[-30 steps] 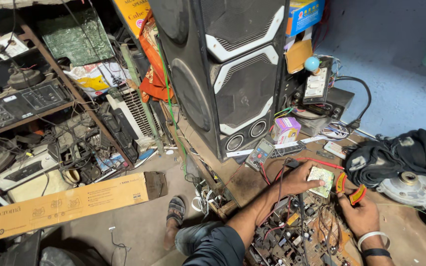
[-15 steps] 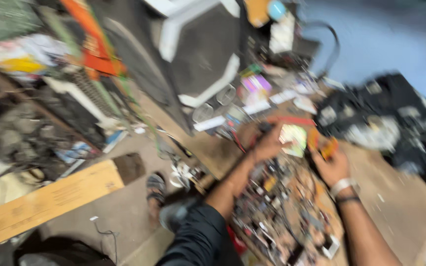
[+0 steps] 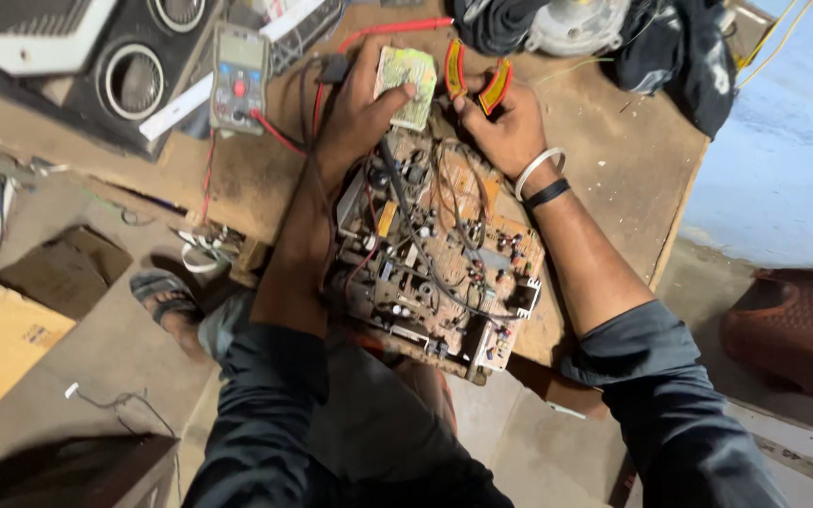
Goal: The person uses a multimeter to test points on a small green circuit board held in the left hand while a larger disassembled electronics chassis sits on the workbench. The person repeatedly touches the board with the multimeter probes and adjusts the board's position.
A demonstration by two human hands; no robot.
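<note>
- We see a low wooden worktable [image 3: 613, 141] filling the upper middle of the head view, with our knees drawn up at its near edge.
- At the top left corner stands a black loudspeaker cabinet [image 3: 96, 66]; a dark cloth bundle [image 3: 679, 47] with a round metal part lies at the top right.
- A large brown circuit board [image 3: 444, 254], crowded with capacitors and wires, lies on the table's near edge; its long axis runs from its far end between our hands back toward our lap.
- A grey multimeter [image 3: 237, 75] lies on the table to the left of our left hand, its red lead [image 3: 275, 132] trailing toward the board.
- Our left hand [image 3: 359, 108] is closed on a small pale green board [image 3: 405, 85], thumb pressed on its face, holding it just past the far end of the large board.
- Our right hand [image 3: 505, 127], with a white bangle and black band on the wrist, is clenched around a pair of cutters with red and yellow handles [image 3: 472, 80]; its jaws are hidden.
- The small board lies just to the left of the cutters, almost touching them, so our right hand is the nearer one to its right edge, while our left already has it.
</note>
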